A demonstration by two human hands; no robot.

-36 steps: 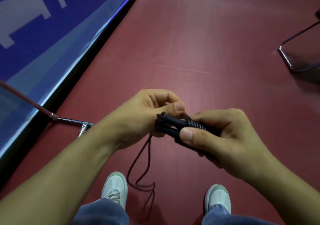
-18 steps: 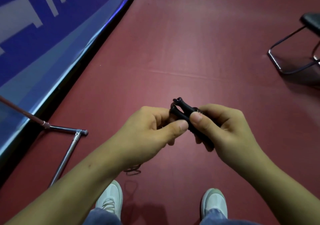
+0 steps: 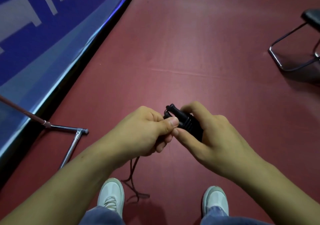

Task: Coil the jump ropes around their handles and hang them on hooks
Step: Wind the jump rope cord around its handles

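Observation:
Two black jump rope handles [image 3: 186,120] lie side by side in my right hand [image 3: 206,134], whose fingers and thumb are curled round them, with turns of dark rope wound over them. My left hand [image 3: 147,131] pinches the rope against the handles with its thumb and curled fingers. The loose dark red rope [image 3: 133,178] hangs from under my left hand down to the floor between my shoes. No hook is in view.
A blue banner [image 3: 43,34] runs along the left wall. A metal stand foot [image 3: 72,143] lies on the red floor at the left. A black chair with a metal frame [image 3: 294,51] stands at the far right. My white shoes [image 3: 111,195] are below.
My left hand has moved up against the handles and its thumb now presses on the rope. More loose rope shows hanging to the floor. The handles have turned slightly in my right hand.

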